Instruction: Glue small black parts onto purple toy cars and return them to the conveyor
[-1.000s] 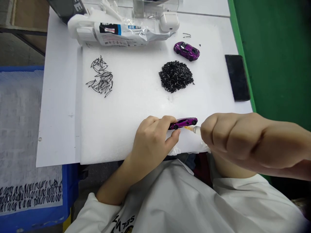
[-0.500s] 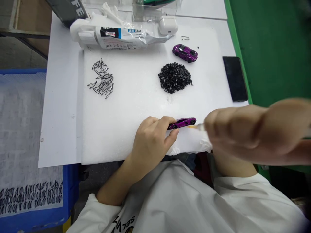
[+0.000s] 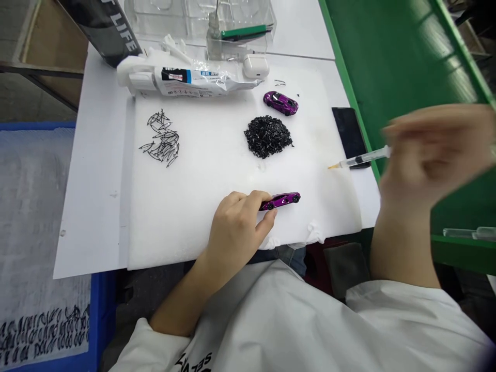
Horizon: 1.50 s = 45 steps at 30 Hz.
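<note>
1. The left hand [image 3: 236, 227] rests on the near part of a white foam board [image 3: 201, 181], its thumb and fingers curled round the rear end of a small purple toy car [image 3: 281, 200].
2. The car lies on its side on the board, its wheels facing the person and its free end pointing to the person's right.
3. The right hand [image 3: 430, 155] is raised off to the right, above the green edge [image 3: 387, 67] of the bench, and is blurred; its fingers are closed round the back of a syringe [image 3: 362, 158].
4. The syringe lies nearly level in the air, its orange tip pointing left over the right part of the board, well apart from the held car.
5. A black phone [image 3: 349, 132] lies beside the right edge of the board, partly behind the syringe.
6. Farther back on the board sits a heap of small black parts [image 3: 267, 136], and just beyond it a second purple car [image 3: 280, 103] stands on its wheels.
7. A loose scatter of thin black leaf-shaped pieces [image 3: 163, 138] lies on the left part of the board.
8. Along the far edge lie a crumpled white packet [image 3: 194, 80] with a blue and black label, and a small white earbud case [image 3: 256, 66].
</note>
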Tool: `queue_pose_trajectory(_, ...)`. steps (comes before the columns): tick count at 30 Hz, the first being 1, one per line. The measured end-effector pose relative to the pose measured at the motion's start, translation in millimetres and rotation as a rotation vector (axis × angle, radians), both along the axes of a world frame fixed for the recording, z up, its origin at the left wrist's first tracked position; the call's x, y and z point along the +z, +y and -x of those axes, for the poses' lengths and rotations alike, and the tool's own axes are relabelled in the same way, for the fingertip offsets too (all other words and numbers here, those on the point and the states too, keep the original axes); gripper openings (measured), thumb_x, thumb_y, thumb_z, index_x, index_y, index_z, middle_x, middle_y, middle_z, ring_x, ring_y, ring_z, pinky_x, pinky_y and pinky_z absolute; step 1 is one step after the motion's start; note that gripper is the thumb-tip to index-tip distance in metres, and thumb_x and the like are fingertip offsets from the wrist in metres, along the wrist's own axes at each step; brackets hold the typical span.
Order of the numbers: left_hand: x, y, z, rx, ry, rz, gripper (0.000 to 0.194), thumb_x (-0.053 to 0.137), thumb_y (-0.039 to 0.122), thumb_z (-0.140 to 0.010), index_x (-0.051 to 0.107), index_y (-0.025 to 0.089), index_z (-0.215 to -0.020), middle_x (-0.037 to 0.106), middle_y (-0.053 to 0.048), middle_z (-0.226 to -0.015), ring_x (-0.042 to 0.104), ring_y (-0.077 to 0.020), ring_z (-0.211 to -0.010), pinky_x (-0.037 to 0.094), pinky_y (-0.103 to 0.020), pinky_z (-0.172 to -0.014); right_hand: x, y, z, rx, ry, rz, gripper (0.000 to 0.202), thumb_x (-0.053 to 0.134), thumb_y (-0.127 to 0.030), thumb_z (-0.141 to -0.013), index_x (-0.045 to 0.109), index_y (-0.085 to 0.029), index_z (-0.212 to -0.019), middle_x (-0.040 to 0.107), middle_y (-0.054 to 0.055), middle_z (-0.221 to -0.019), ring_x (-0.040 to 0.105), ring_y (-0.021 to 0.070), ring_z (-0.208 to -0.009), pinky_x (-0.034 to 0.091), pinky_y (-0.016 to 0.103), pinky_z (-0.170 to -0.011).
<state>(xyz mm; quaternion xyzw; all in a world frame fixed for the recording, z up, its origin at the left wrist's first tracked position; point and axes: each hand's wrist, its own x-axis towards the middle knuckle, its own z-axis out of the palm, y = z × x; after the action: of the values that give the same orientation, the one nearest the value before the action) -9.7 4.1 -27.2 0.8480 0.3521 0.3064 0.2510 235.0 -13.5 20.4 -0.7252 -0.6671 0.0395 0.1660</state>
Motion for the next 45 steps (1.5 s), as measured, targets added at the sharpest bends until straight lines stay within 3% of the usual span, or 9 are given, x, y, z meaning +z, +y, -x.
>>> queue_pose_trajectory(4,-0.5,-1,0,0.008,-0.007,-0.007,0.011,0.06,0.018,-0.081,0.059,0.017,-0.091,0.068,0.0,-0.077,0.056,-0.0155,-0.07,0.048,-0.028,-0.066,-9.4,20,23,-0.133,-0.03,-0.025,0.02,0.05,-0.03,-0.081,0.066,-0.02,-0.087,0.067,0.007,-0.082,0.06,0.0192,-0.07,0.045,0.035,-0.065)
queue_pose_trajectory(10,-2.0,-1,1,0.007,-0.004,0.008,0.012,0.061,0.019,-0.081,0.06,0.016,-0.092,0.066,0.0,-0.072,0.057,-0.0167,-0.072,0.049,-0.029,-0.067,-27.7,50,28,-0.168,-0.139,0.106,0.018,0.05,-0.027,-0.079,0.065,-0.018,-0.075,0.067,0.007,-0.077,0.058,0.0203,-0.069,0.041,0.035,-0.063)
queue_pose_trajectory(21,-1.7,-1,0,0.013,-0.005,0.004,0.011,0.06,0.021,-0.081,0.059,0.018,-0.092,0.066,0.0,-0.073,0.057,-0.0163,-0.071,0.048,-0.029,-0.066,-25.0,46,19,-0.079,-0.142,0.148,0.012,0.051,-0.021,-0.073,0.063,-0.019,-0.072,0.062,0.005,-0.071,0.052,0.0151,-0.061,0.039,0.03,-0.057)
queue_pose_trajectory(27,-2.2,-1,0,0.016,-0.018,-0.011,0.01,0.061,0.02,-0.081,0.059,0.017,-0.09,0.065,0.0,-0.071,0.057,-0.0162,-0.07,0.047,-0.028,-0.065,-26.2,41,15,-0.059,-0.15,0.125,0.017,0.05,-0.022,-0.076,0.068,-0.019,-0.076,0.064,0.006,-0.077,0.056,0.017,-0.068,0.043,0.032,-0.063)
queue_pose_trajectory(32,-2.8,-1,0,0.014,-0.009,-0.005,0.01,0.06,0.021,-0.082,0.058,0.018,-0.091,0.065,0.0,-0.072,0.057,-0.0158,-0.071,0.047,-0.028,-0.066,-33.4,42,9,0.019,-0.226,0.053,0.021,0.047,-0.021,-0.079,0.068,-0.019,-0.08,0.065,0.007,-0.079,0.057,0.019,-0.07,0.045,0.034,-0.064)
queue_pose_trajectory(36,-2.8,-1,0,0.022,-0.012,-0.002,0.01,0.06,0.021,-0.082,0.058,0.019,-0.091,0.066,0.0,-0.073,0.057,-0.0158,-0.071,0.047,-0.028,-0.066,-26.7,26,22,0.11,-0.308,-0.106,0.023,0.044,-0.023,-0.084,0.065,-0.019,-0.077,0.064,0.008,-0.074,0.057,0.0181,-0.067,0.047,0.032,-0.061)
queue_pose_trajectory(41,-2.4,-1,-1,0.024,-0.002,0.013,0.011,0.06,0.023,-0.082,0.059,0.018,-0.091,0.066,0.001,-0.074,0.057,-0.0154,-0.071,0.046,-0.027,-0.065,-11.7,-13,57,0.4,-0.322,-0.401,0.007,0.058,-0.017,-0.078,0.062,-0.021,-0.073,0.065,0.003,-0.066,0.057,0.0156,-0.061,0.046,0.029,-0.053)
queue_pose_trajectory(45,-1.8,-1,-1,0.018,-0.004,0.027,0.012,0.06,0.024,-0.083,0.06,0.017,-0.092,0.067,0.0,-0.075,0.056,-0.0156,-0.071,0.046,-0.028,-0.066,-12.7,-28,68,0.526,-0.326,-0.453,0.007,0.065,-0.016,-0.073,0.062,-0.022,-0.076,0.066,0.001,-0.065,0.057,0.0149,-0.06,0.047,0.027,-0.053)
